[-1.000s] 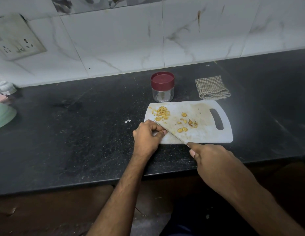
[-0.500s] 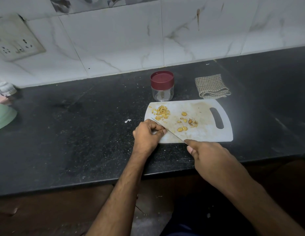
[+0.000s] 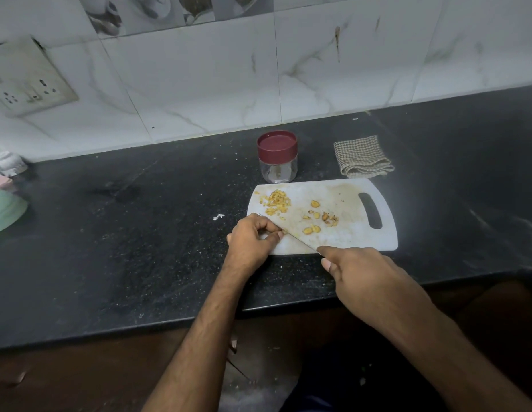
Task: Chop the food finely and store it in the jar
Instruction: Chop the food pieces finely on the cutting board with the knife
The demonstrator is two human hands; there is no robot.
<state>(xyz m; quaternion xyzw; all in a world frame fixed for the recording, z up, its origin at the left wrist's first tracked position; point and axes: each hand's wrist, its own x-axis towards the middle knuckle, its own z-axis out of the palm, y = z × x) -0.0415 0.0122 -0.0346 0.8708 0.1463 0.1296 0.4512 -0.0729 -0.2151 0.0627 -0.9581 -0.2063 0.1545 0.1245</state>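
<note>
Food pieces [image 3: 312,229], small yellow slices, lay on the white plastic cutting board [image 3: 348,239]; a chopped pile [image 3: 276,201] sat near its far-left corner. Left hand [image 3: 252,242] pinched one piece beside the thin knife blade [image 3: 294,237], right hand [image 3: 365,272] curled on the handle. Risk: fingertips so close could get nicked. Jar [image 3: 277,157], clear with maroon lid, stood closed.

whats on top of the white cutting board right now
On the white plastic cutting board: a heap of finely chopped yellow food, several thicker yellow slices, brownish scraps and the thin knife blade. The left hand covers the near-left corner, hiding whatever it pinches.
</note>
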